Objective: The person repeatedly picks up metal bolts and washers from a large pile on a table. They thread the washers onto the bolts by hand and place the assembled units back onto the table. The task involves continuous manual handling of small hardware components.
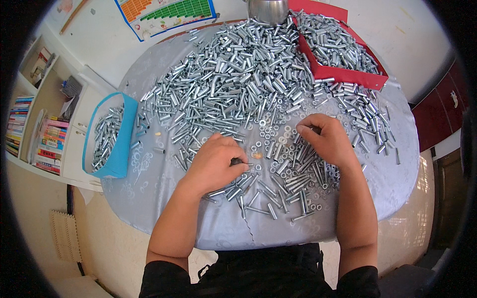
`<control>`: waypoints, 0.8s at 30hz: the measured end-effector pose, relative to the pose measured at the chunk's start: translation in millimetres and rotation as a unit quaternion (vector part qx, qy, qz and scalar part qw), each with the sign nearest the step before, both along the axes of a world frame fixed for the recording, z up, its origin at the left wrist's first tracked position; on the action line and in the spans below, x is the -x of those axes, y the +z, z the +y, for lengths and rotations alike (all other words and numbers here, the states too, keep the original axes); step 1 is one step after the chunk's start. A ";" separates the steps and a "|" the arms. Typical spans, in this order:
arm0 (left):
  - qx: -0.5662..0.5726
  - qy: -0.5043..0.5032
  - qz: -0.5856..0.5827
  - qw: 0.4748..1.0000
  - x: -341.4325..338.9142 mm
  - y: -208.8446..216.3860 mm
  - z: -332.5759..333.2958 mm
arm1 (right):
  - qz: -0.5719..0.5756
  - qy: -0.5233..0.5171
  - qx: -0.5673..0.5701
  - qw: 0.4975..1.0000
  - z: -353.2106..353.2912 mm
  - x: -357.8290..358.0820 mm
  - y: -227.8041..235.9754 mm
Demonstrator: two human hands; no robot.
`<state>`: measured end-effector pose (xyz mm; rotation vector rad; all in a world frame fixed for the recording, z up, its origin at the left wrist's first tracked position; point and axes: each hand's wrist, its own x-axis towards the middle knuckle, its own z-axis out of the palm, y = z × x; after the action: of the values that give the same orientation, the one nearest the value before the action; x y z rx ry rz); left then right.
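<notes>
My left hand (217,160) is closed in a pinch over the near part of the table, with a slim metal bolt (250,164) showing at its fingertips. To the right, the fingers of my right hand (324,136) are curled together above the hardware; whatever they hold is hidden. Between and below the hands lie loose bolts and metal sleeves (272,211). Hex nuts (262,123) and pale washers (287,128) are scattered just beyond them. A large heap of silvery sleeves and bolts (233,74) spreads across the far half of the table.
A blue bin (119,159) with metal pieces stands at the left table edge. At the far right is a red box (343,74) full of sleeves, beside a steel pot (268,11). A grey cloth (144,198) covers the round table. Bookshelves (69,119) stand at left.
</notes>
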<state>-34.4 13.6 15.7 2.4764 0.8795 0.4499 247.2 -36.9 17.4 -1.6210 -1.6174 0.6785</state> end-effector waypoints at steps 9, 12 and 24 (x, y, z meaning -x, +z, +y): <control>-0.035 0.005 0.017 0.999 1.4 -3.6 2.9 | -0.046 0.136 -0.127 0.981 3.6 17.3 -5.1; -0.042 0.044 -0.040 0.997 -3.8 -7.9 3.1 | -0.106 0.173 -0.150 0.968 -2.1 37.4 -7.4; 0.185 0.148 -0.238 0.942 -19.2 -16.7 -7.7 | 0.232 -0.001 -0.075 0.970 3.6 46.1 -18.3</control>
<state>-15.2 5.9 -1.0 1.7878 1.0176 0.8555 201.0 -33.3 -0.9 -1.2393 -1.2891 0.8416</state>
